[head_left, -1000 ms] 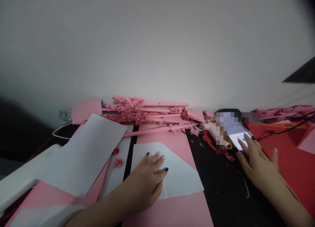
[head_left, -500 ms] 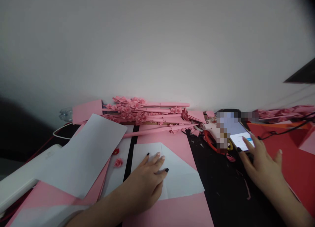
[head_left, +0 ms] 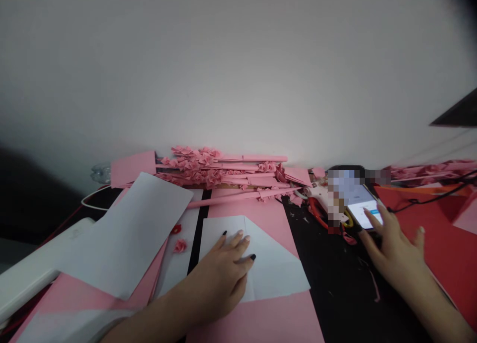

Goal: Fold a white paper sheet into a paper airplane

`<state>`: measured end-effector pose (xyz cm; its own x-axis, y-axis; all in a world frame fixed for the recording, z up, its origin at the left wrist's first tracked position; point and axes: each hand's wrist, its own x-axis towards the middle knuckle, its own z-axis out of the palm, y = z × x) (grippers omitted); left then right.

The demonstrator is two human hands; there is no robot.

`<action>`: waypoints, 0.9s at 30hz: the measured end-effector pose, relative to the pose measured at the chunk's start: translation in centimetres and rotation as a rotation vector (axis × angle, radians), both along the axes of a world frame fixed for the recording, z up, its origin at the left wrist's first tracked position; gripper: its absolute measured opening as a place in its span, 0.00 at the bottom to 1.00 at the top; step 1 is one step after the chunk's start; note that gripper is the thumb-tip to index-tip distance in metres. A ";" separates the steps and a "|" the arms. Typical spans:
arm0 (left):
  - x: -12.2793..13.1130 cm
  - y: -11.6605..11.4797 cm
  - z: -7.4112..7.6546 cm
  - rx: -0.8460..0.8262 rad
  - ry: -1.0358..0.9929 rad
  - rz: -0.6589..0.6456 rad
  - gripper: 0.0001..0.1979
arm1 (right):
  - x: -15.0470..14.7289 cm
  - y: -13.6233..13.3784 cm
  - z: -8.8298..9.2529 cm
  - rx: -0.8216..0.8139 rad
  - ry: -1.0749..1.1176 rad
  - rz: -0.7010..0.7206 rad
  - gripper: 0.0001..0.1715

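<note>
My left hand (head_left: 219,278) lies flat on a folded white paper sheet (head_left: 276,268), which rests on a pink paper sheet (head_left: 257,224). Its fingers are spread and it grips nothing. My right hand (head_left: 393,253) is at the right, with its fingertips at the screen of a smartphone (head_left: 363,209) lying on the dark tabletop. Part of the phone is hidden by a pixelated patch.
Paper roses and pink strips (head_left: 219,169) are piled along the white wall. A loose white sheet (head_left: 126,239) overlaps pink paper at the left. A pale glue gun (head_left: 320,196), red card (head_left: 439,234) and black cable (head_left: 428,199) lie at the right.
My right hand's fingers have shifted slightly across the phone screen. My left hand and the papers under it stay in place.
</note>
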<state>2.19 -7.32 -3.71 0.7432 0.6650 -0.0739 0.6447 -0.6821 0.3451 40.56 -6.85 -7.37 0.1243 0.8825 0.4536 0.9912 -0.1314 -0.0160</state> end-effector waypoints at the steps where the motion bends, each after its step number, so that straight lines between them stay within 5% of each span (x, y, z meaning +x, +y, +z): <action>1: 0.0 0.0 0.0 -0.001 0.000 0.002 0.18 | 0.0 0.0 -0.1 -0.002 -0.004 0.002 0.36; 27: -0.1 0.0 0.0 -0.019 -0.005 0.011 0.18 | -0.4 1.5 1.7 -0.167 0.046 -0.094 0.40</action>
<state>2.12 -7.33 -3.70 0.7361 0.6717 -0.0835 0.6506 -0.6680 0.3613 40.20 -5.36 -5.64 0.2268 0.9286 0.2935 0.9732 -0.2278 -0.0315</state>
